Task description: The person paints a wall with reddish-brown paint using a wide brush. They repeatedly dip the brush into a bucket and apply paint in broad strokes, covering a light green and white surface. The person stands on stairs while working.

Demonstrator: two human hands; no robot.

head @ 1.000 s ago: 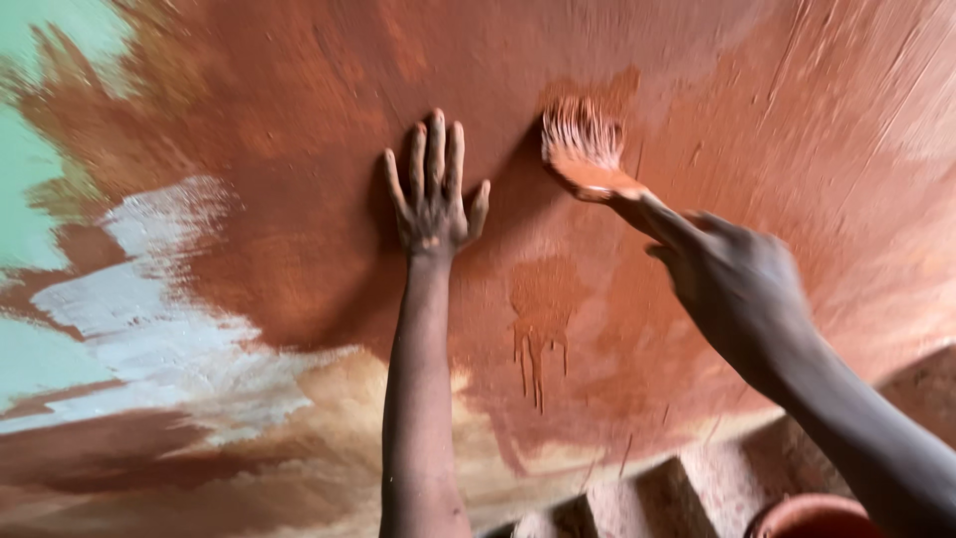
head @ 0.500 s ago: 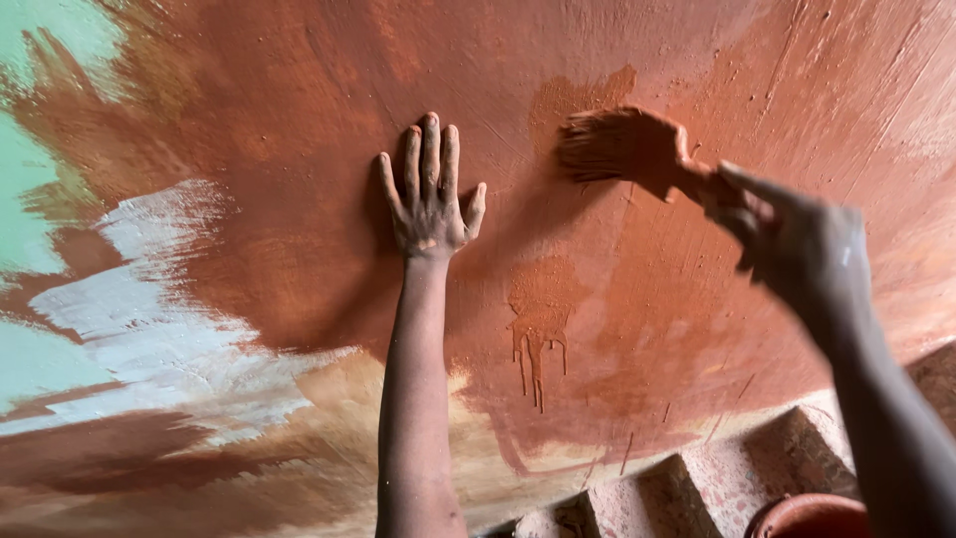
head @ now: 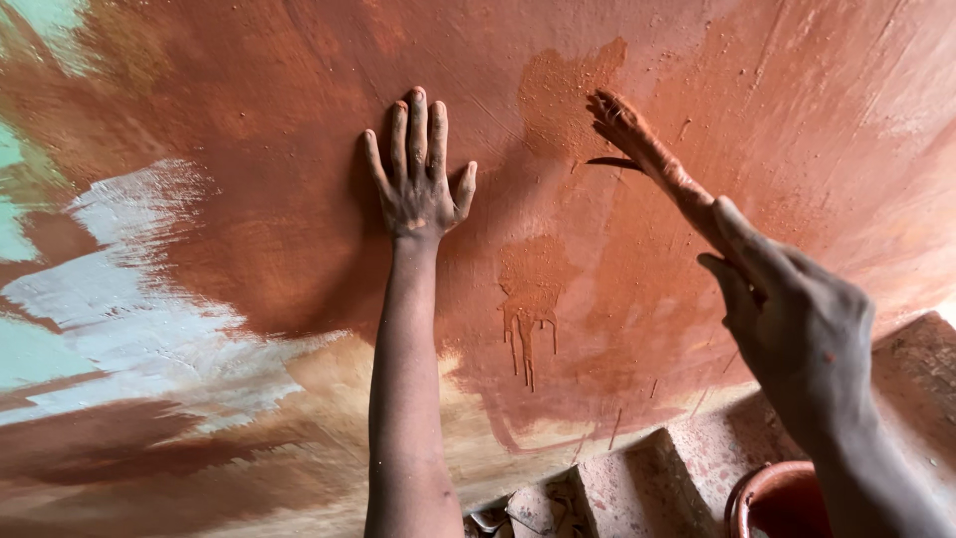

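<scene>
Since half a second ago the brush has turned edge-on: earlier its bristles showed broad and flat against the wall, now only a narrow profile shows, and the right hand has dropped lower and nearer the camera. The left hand has not shifted.

The brush's long axis runs on a diagonal, from the handle in the right hand at lower right up to the bristle end at upper left. That bristle end points up and to the left and meets the wall just beside a darker, wetter patch of reddish-brown paint. The whole brush is caked in the same paint.

The right hand's fingers are curled around the handle, thumb laid along it. The left hand lies flat on the wall, fingers straight and pointing up, thumb spread out, gripping nothing; its forearm rises straight from the bottom edge.

Below the brush, paint drips run down from a dark blotch. Pale green and white areas remain unpainted at far left. At lower right, a round reddish bucket sits beside rough steps.
</scene>
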